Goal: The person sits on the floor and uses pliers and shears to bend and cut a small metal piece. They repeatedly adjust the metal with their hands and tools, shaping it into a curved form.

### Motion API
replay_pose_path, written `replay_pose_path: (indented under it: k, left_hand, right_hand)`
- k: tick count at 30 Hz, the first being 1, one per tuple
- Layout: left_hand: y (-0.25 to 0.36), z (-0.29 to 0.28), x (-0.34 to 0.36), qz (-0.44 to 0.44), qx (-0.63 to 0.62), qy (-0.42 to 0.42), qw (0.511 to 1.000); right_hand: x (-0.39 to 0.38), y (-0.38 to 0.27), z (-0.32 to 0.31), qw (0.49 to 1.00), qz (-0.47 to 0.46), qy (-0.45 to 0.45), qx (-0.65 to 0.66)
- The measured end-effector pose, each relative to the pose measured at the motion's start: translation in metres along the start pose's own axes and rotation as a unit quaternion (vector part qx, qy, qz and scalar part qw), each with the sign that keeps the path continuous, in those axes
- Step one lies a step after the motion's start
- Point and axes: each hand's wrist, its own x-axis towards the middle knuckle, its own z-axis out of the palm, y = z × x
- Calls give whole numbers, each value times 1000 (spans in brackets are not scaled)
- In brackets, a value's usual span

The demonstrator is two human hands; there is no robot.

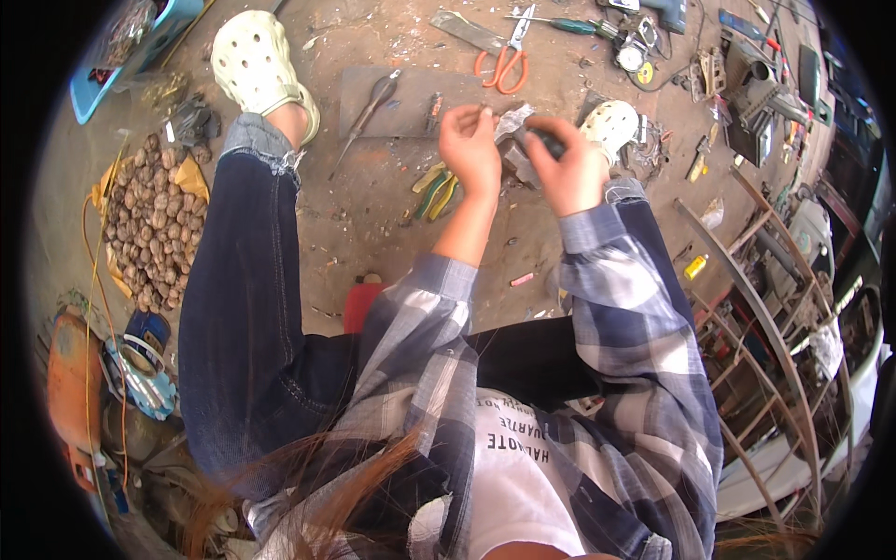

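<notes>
My left hand (467, 149) is raised over the floor, fingertips pinched on something small I cannot make out, beside a crumpled pale wrapper or cloth (513, 119). My right hand (565, 168) curls round a dark object (548, 142), partly hidden by its fingers, above a small grey block (519, 164). Below my left hand lie yellow-and-green pliers (435, 196). A dark slim tool (371, 107) rests on a grey sheet (397, 89) to the left. Orange-handled scissors (509, 67) and a flat blade (467, 33) lie beyond my hands.
A pile of walnuts (154, 224) and a blue tub (89, 84) are at left, with an orange container (73, 392) lower down. Scattered tools, including a power tool (658, 14), and metal parts (751, 112) lie at upper right. A metal frame (747, 308) stands at right.
</notes>
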Motion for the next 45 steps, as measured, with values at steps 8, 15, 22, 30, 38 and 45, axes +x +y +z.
replay_pose_path:
  k: [8,15,22,30,38,45]
  left_hand:
    - [-73,-55,24,-64,2,146,987]
    - [-76,-55,29,-47,47,152,986]
    - [-72,-54,28,-46,46,150,987]
    - [-70,-54,29,-43,49,153,986]
    - [-79,-59,33,-23,81,138,987]
    - [-72,-60,35,-39,137,106,984]
  right_hand:
    - [-24,51,70,1000,18,-4,-16]
    - [-28,51,82,999,-5,-21,-32]
    - [-26,48,79,999,-4,-26,-46]
    - [-24,44,79,998,0,-40,-56]
    - [-14,41,82,995,2,-55,-87]
    - [15,38,75,988,54,-105,-100]
